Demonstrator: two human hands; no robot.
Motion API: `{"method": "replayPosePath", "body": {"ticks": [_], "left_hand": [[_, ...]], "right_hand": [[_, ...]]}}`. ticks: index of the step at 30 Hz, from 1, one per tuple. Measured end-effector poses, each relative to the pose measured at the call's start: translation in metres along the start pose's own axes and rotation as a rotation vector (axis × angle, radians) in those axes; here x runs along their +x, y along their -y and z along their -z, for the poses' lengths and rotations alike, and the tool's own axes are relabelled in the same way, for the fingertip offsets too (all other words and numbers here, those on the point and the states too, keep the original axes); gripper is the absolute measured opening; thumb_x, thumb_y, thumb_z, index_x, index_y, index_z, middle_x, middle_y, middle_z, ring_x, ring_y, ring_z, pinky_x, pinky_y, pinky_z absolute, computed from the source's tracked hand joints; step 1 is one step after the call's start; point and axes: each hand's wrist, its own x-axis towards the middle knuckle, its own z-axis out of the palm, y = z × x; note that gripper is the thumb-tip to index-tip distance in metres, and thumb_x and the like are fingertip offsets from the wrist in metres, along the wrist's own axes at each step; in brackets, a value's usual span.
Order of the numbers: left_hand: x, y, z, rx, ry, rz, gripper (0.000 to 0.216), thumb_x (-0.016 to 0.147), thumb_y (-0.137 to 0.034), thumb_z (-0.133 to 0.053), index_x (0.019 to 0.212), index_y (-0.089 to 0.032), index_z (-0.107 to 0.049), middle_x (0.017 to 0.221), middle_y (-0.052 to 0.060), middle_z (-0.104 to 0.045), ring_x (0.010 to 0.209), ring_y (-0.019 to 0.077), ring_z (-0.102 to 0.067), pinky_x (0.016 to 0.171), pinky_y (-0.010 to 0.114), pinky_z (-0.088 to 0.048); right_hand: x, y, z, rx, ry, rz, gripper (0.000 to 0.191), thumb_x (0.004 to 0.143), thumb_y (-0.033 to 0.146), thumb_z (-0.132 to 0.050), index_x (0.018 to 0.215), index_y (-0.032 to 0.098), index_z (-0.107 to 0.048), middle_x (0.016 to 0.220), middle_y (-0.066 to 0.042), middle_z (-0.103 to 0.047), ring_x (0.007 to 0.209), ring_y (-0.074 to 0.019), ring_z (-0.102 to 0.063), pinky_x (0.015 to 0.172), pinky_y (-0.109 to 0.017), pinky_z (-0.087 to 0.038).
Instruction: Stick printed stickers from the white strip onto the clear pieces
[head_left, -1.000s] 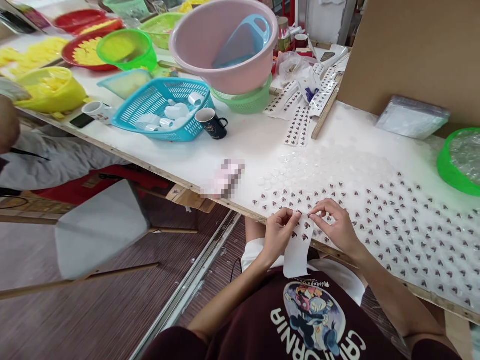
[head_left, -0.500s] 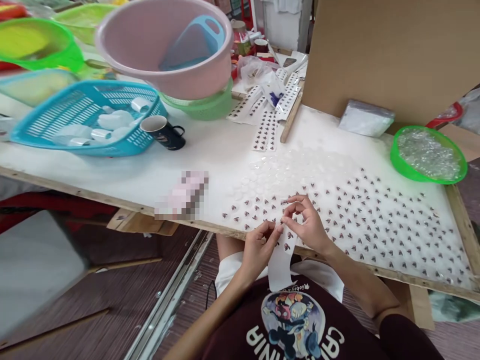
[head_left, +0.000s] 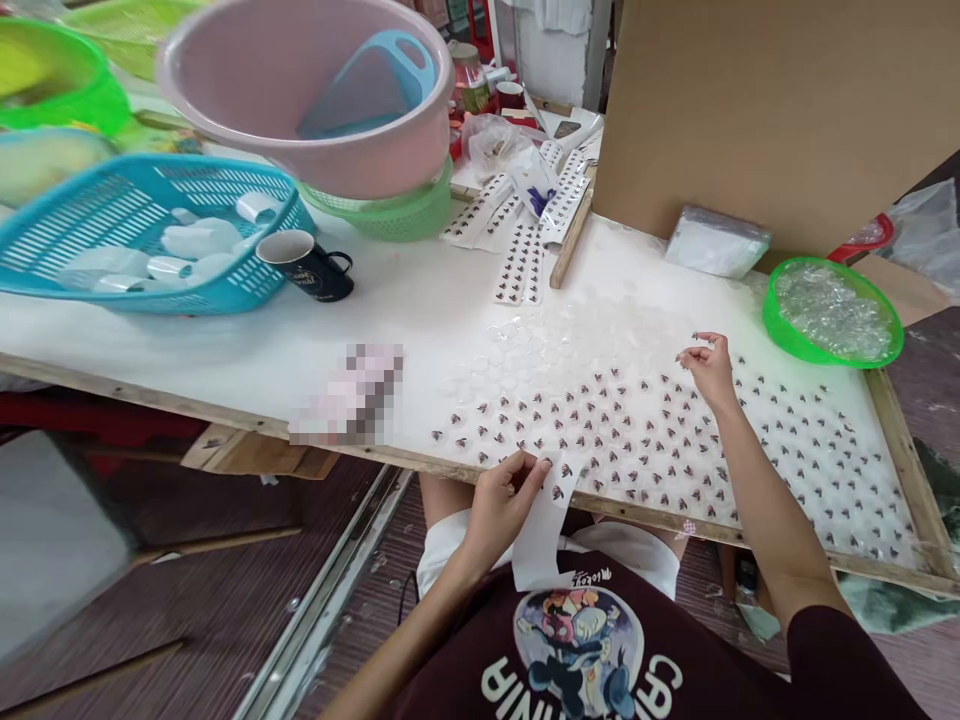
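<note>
Your left hand [head_left: 501, 500] sits at the near edge of the desk [head_left: 420, 300], its grip closed on a white sticker strip [head_left: 541, 525] pinched between thumb and fingers; the strip hangs down off the desk edge toward your lap, with a couple of small dark stickers showing near its top. Your right hand [head_left: 706, 365] is stretched out over the middle of the desk, well apart from the left, thumb and forefinger pinched together on a tiny sticker [head_left: 698, 337] that is too small to make out clearly. Under and around that hand, rows of clear round domes [head_left: 637, 440] cover the white surface, most of them already carrying a small dark sticker, while a patch toward the far left of the field [head_left: 540, 330] is bare. At the right end stands a green bowl [head_left: 780, 335] full of clear pieces, and behind it a flat plastic-wrapped packet [head_left: 716, 243] lies against a brown cardboard sheet [head_left: 750, 110]. More sticker strips [head_left: 517, 262] lie beside a wooden stick [head_left: 570, 242]. To the left, a dark mug [head_left: 307, 268] stands just beside a blue basket [head_left: 150, 245] holding white cups, with a pink basin [head_left: 315, 100] stacked on a green basket [head_left: 397, 212] behind.
</note>
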Motion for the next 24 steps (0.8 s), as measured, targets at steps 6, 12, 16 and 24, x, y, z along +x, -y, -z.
{"method": "replayPosePath", "body": {"ticks": [6,12,16,24], "left_hand": [[-0.001,0.002,0.0,0.01,-0.007,-0.005,0.036,0.091,-0.043,-0.057,0.066,-0.018,-0.054,0.06,-0.003,-0.047,0.057,0.0114,-0.04,0.055,0.024,-0.032],[0.001,0.002,0.0,0.031,0.001,0.001,0.036,0.091,-0.044,-0.056,0.066,-0.017,-0.054,0.061,-0.002,-0.048,0.058,0.0116,-0.041,0.055,0.024,-0.032],[0.001,0.001,0.0,0.031,0.012,0.001,0.036,0.091,-0.044,-0.056,0.067,-0.017,-0.055,0.061,-0.002,-0.05,0.058,0.0119,-0.042,0.055,0.024,-0.033],[-0.001,0.001,0.002,0.024,-0.01,-0.014,0.036,0.09,-0.044,-0.058,0.066,-0.018,-0.054,0.058,-0.003,-0.048,0.056,0.0113,-0.04,0.053,0.023,-0.032]], "right_hand": [[0.023,-0.029,-0.004,-0.19,0.034,-0.042,0.047,0.068,0.025,-0.062,0.108,0.025,-0.037,0.075,0.002,-0.066,0.073,-0.0196,-0.066,0.078,-0.034,-0.05],[0.026,-0.027,-0.017,-0.398,0.089,-0.001,0.044,0.069,0.018,-0.058,0.109,0.024,-0.042,0.072,0.002,-0.063,0.072,-0.0215,-0.063,0.076,-0.033,-0.046],[0.027,-0.025,-0.022,-0.538,0.09,0.017,0.049,0.071,0.015,-0.055,0.117,0.023,-0.04,0.08,-0.001,-0.062,0.077,-0.0232,-0.06,0.08,-0.036,-0.045],[0.027,-0.019,-0.015,-0.681,0.064,0.025,0.047,0.07,0.017,-0.06,0.112,0.024,-0.042,0.1,-0.008,-0.06,0.097,-0.0284,-0.057,0.093,-0.043,-0.038]]}}
